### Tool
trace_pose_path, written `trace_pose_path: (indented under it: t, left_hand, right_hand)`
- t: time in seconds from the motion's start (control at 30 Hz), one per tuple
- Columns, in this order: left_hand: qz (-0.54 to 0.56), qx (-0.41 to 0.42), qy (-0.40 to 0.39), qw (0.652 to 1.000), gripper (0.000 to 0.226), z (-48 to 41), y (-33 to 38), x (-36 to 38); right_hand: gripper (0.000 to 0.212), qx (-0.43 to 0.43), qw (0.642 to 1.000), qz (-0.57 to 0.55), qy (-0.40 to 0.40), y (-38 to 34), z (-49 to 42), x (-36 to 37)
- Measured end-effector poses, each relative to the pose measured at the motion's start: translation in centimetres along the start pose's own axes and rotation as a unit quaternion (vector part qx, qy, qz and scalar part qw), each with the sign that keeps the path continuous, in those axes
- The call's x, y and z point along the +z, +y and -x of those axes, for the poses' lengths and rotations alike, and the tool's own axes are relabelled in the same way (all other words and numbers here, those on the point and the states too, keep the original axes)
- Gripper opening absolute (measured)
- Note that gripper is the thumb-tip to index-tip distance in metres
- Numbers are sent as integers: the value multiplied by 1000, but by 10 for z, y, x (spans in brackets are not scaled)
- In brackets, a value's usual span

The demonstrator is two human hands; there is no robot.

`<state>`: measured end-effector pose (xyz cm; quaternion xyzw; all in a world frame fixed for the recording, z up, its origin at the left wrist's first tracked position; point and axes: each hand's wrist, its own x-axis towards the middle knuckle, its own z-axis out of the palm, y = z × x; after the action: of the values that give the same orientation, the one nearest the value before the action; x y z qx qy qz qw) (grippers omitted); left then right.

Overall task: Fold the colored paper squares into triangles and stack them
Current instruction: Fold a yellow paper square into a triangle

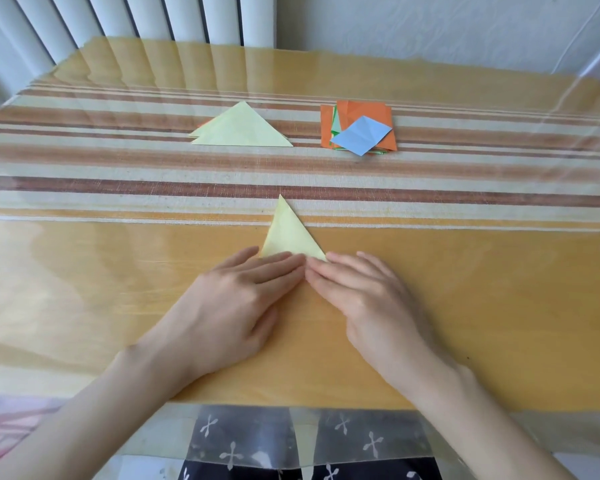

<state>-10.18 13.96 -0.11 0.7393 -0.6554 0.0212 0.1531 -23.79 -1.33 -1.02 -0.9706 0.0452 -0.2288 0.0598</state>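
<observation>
Here, a worktop (84,271) with a striped cloth under a clear cover carries everything. The left grip (229,299) and right grip (368,299) lie released, fingers straight, fingertips meeting. Farther back, a stack of pale yellow triangles (239,128) lies left of a pile of orange squares (381,133) topped by a light blue square (357,135). The folded yellow triangle (290,233) lies mid-worktop, its near edge pressed under both grips.

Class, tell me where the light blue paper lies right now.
In the head view, the light blue paper lies atop the orange pile, far across the table, right of the yellow triangles.
</observation>
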Motion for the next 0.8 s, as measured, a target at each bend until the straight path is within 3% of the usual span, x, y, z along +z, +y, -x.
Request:
trace_pose_path:
  t: [0.13, 0.23, 0.43, 0.53, 0.7, 0.8]
  left_hand:
    - [11, -34, -48, 998, 56, 14, 2, -4]
    - [9, -59, -39, 997, 57, 14, 6, -4]
    - [38, -108, 40, 993, 48, 20, 8, -2]
    - [102, -149, 108, 978, 44, 21, 5, -4]
    - [107, -207, 202, 951, 47, 18, -1, -8]
    - [163, -218, 172, 947, 50, 10, -6, -8]
  right_hand:
    - [63, -21, 998, 44, -44, 7, 4, -5]
    - [63, -11, 998, 51, -40, 9, 4, -7]
    - [55, 22, 999, 32, 5, 11, 14, -10]
    - [50, 35, 999, 18, 30, 11, 17, -11]
    - [38, 82, 989, -118, 38, 16, 14, -14]
    - [33, 163, 972, -168, 32, 16, 8, -21]
